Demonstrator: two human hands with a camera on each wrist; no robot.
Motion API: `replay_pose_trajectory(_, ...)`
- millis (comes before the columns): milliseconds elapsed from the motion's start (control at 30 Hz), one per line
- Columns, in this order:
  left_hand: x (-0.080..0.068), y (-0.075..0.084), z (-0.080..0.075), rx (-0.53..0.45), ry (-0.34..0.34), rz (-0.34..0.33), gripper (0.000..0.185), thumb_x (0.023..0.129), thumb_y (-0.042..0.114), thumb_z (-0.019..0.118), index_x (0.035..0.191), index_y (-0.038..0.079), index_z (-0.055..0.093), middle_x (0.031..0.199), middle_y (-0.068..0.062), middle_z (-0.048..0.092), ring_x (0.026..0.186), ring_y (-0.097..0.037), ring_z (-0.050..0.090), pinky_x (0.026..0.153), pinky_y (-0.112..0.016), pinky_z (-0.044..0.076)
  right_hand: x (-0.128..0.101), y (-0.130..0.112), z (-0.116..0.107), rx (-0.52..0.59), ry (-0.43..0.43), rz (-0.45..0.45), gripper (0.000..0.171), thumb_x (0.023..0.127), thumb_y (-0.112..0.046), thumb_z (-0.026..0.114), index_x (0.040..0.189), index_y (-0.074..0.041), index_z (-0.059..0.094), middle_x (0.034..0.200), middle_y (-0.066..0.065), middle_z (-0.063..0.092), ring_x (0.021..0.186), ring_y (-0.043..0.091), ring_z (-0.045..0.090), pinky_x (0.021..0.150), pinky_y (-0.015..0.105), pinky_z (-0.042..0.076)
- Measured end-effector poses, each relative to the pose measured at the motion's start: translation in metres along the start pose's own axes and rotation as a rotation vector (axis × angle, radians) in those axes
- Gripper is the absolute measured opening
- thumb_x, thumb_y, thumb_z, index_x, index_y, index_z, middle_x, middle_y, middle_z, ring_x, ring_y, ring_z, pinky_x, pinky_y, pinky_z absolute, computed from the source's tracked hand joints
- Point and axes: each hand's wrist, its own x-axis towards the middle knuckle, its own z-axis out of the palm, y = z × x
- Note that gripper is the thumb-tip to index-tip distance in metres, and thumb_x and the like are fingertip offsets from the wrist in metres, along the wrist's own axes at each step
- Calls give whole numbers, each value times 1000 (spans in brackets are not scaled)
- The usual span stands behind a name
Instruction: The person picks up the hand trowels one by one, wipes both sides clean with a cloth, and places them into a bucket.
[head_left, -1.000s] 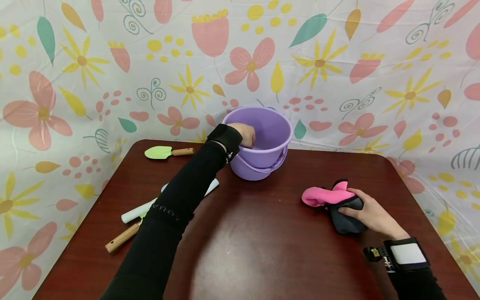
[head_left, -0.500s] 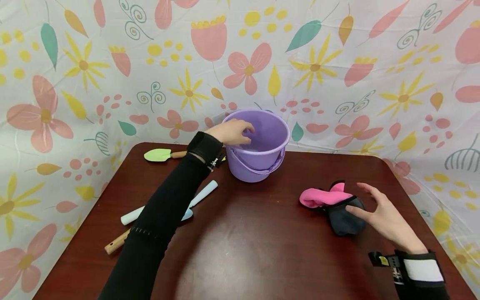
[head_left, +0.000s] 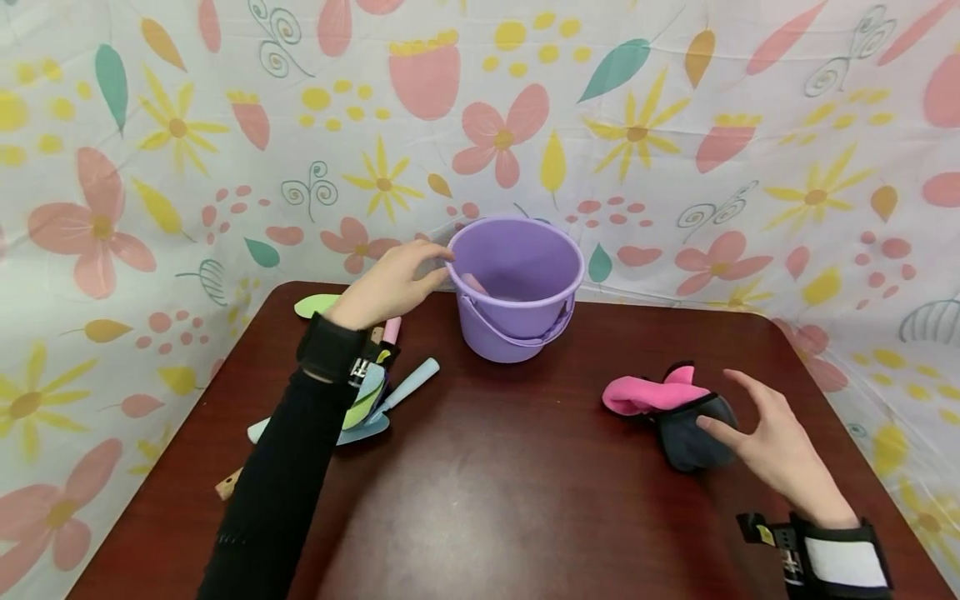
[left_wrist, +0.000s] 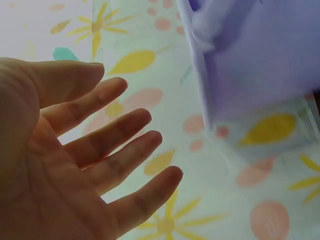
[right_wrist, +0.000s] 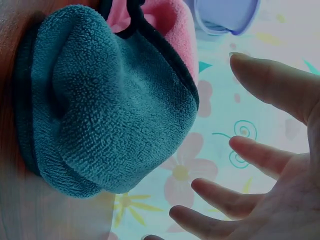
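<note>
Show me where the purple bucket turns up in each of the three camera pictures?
Head view: the purple bucket stands at the table's far middle, just right of the left hand.
Left wrist view: its wall fills the upper right.
Right wrist view: only its rim shows at the top edge.
Shared landmark: the flowered backdrop.

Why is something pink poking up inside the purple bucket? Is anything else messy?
A pink handle leans tilted inside the purple bucket. The pink and grey fleece cloth lies crumpled by the right hand. Garden trowels lie piled crosswise under the left wrist. Nothing looks spilled or broken.
</note>
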Motion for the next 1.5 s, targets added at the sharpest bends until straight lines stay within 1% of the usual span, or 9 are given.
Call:
replay_pose_trajectory(233, -29, -22, -2, 0, 16, -35, 31, 102, 19, 51, 130, 6, 59, 130, -11, 57, 120, -27, 52, 99, -45, 39, -3, 3, -4, -48, 44, -11, 81, 87, -28, 76, 147, 3, 30, 139, 37, 34, 123, 57, 26, 83, 72, 27)
replay_pose_trajectory(400, -42, -37, -1, -26, -5, -102, 32, 103, 19, 50, 132, 6, 57, 131, -11, 56, 121, -27, 53, 97, -44, 43, -2, 3, -4, -52, 65, -22, 80, 87, -25, 76, 146, 4, 31, 140, 37, 34, 125, 58, 25, 85, 73, 25)
replay_pose_trajectory(533, -47, -50, 2, -36, -11, -133, 31, 103, 19, 50, 130, 5, 58, 129, -11, 57, 118, -29, 56, 95, -45, 45, -1, 3, -3, -43, 71, -30, 79, 87, -23, 76, 146, 4, 32, 141, 37, 33, 126, 58, 24, 86, 73, 25)
replay_pose_trajectory(767, -44, -73, 9, 6, -50, -168, 30, 103, 16, 49, 128, 1, 59, 122, -16, 62, 110, -32, 59, 90, -47, 47, 1, 3, 0, -51, 64, -22, 79, 87, -25, 76, 147, 2, 31, 141, 38, 30, 128, 59, 22, 84, 74, 27)
replay_pose_trajectory(967, -45, -93, 12, -11, 0, -349, 33, 105, 19, 46, 130, 0, 57, 125, -21, 59, 110, -37, 57, 91, -50, 44, 6, 1, 1, -65, 51, -16, 80, 88, -28, 75, 147, 2, 31, 141, 39, 28, 124, 60, 24, 82, 74, 28)
replay_pose_trajectory(1133, -39, -114, 21, -1, 22, -461, 38, 106, 23, 43, 130, -3, 57, 124, -25, 59, 109, -41, 56, 90, -51, 43, 12, 2, 3, -82, 44, -24, 78, 88, -28, 75, 145, 3, 33, 138, 39, 31, 122, 59, 27, 82, 73, 29)
replay_pose_trajectory(1233, -30, -131, 28, 15, 7, -525, 41, 106, 27, 41, 128, -4, 58, 120, -26, 58, 106, -42, 55, 87, -51, 43, 17, 2, 6, -87, 29, -30, 76, 87, -29, 76, 143, 4, 36, 137, 39, 32, 122, 57, 28, 83, 73, 30)
replay_pose_trajectory(1333, -19, -146, 34, 31, -38, -608, 47, 106, 33, 38, 118, -4, 63, 107, -26, 62, 96, -42, 58, 78, -47, 44, 24, 3, 10, -92, -4, -27, 77, 86, -33, 76, 141, 4, 37, 136, 39, 32, 121, 56, 28, 83, 73, 32)
replay_pose_trajectory(1500, -2, -171, 41, 8, -98, -750, 54, 105, 41, 36, 107, -5, 64, 89, -20, 67, 72, -28, 63, 65, -37, 47, 35, 3, 15, -94, -72, -25, 78, 87, -36, 75, 139, 7, 38, 133, 38, 36, 122, 55, 28, 88, 72, 33)
